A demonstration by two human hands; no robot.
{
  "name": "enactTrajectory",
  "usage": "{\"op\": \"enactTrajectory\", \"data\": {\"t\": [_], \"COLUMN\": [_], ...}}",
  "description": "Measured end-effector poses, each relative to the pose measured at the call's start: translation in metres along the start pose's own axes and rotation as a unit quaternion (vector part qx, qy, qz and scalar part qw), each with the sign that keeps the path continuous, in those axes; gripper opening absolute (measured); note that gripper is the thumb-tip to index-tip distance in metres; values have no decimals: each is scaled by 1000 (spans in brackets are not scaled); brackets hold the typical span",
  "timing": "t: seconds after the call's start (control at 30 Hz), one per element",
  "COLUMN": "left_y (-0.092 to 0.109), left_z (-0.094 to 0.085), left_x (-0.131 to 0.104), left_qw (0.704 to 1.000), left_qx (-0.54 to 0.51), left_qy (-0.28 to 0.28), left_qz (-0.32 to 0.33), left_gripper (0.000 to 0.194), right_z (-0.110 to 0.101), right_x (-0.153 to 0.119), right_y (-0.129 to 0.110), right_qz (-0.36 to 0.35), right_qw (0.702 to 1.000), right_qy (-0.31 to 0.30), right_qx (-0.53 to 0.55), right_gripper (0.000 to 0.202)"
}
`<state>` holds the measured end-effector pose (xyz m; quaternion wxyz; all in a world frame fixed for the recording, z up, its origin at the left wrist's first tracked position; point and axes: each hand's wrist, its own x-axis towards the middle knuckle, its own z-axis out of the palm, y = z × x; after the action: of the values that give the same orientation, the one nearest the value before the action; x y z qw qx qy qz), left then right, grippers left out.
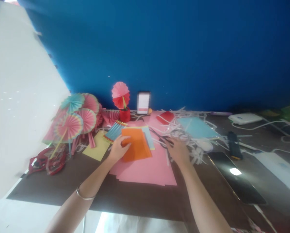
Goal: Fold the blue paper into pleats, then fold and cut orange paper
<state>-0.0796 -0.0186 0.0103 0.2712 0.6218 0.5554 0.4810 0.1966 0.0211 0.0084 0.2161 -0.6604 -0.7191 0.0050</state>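
In the head view, my left hand (118,149) is closed at the left edge of a folded orange paper (136,145), its thumb and fingers bent over the sheet. My right hand (179,151) has its fingers on the handles of dark scissors (161,136), whose blades point up and left. Under the orange paper lie pink sheets (147,173) and a light blue piece with yellow edges (148,137). Just beyond my left hand sits a pleated blue paper (115,130). The fingertips of my right hand are slightly blurred.
Paper fans (69,126) crowd the left side by a yellow sheet (96,147). A pink-red fan (120,94) stands in a red holder. White paper strips (181,131) and a blue sheet (198,127) lie to the right, then a phone (237,179) with a cable.
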Motion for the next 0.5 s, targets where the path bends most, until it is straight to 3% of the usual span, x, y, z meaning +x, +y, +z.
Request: {"op": "enactTrajectory", "data": {"t": [0.23,0.37,0.5], "left_y": [2,3,1], "left_z": [0,0,-1], "left_x": [-1,-1,-1], "left_qw": [1000,1000,1000], "left_qx": [-14,2,3], "left_qy": [-2,8,12], "left_qz": [2,18,17], "left_gripper": [28,27,27], "right_z": [-6,-7,-6], "right_x": [0,-4,-5], "right_y": [-4,-8,-9], "right_qz": [20,-11,17], "right_qw": [997,998,998], "right_qy": [-70,-18,41], "right_qx": [-18,-62,-37], "right_gripper": [31,30,36]}}
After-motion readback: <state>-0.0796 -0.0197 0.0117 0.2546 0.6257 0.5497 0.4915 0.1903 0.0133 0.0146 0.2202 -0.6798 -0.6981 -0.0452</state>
